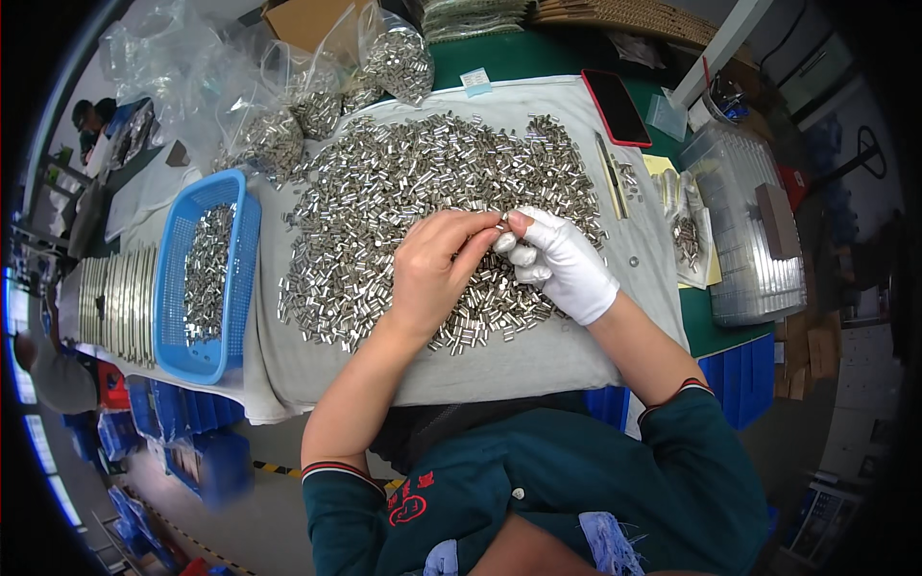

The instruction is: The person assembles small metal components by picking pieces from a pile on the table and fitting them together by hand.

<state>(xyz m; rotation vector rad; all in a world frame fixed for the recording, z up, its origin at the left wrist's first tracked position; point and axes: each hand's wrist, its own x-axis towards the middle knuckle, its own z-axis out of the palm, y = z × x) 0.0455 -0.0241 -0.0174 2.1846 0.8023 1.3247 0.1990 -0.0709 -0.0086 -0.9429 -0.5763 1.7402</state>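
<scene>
My bare left hand [434, 261] and white-gloved right hand [569, 267] close their fingertips on a small silver metal cylinder [503, 222] over the spread grey metal pieces [423, 158]; mostly covered, its long axis points where I can't tell.

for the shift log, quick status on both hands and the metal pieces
Bare left hand and white-gloved right hand, fingertips together; anything pinched too small to make out. Metal cylinders piled beneath, on grey cloth. Blue basket off left, apart from hands.
</scene>
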